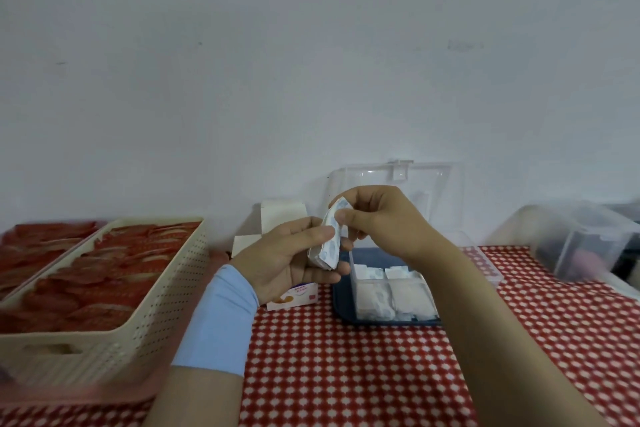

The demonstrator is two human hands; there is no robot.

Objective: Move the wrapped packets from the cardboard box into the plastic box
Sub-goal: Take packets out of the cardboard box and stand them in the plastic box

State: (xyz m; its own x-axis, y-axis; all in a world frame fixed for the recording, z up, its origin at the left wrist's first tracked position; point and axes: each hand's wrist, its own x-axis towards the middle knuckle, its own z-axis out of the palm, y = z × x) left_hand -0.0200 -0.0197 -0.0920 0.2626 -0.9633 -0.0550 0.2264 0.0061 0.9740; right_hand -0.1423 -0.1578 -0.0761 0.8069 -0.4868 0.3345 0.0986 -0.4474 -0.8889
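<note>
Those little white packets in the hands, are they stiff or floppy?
Probably floppy: the top packet pinched by the right hand bends over. Likely light: the left hand holds a whole stack in one grip. They look flat, so they are unlikely to roll.

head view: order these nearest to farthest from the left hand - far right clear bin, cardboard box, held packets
1. held packets, gripped in the left hand itself
2. cardboard box, just below that hand
3. clear bin, far right edge of the table
</note>
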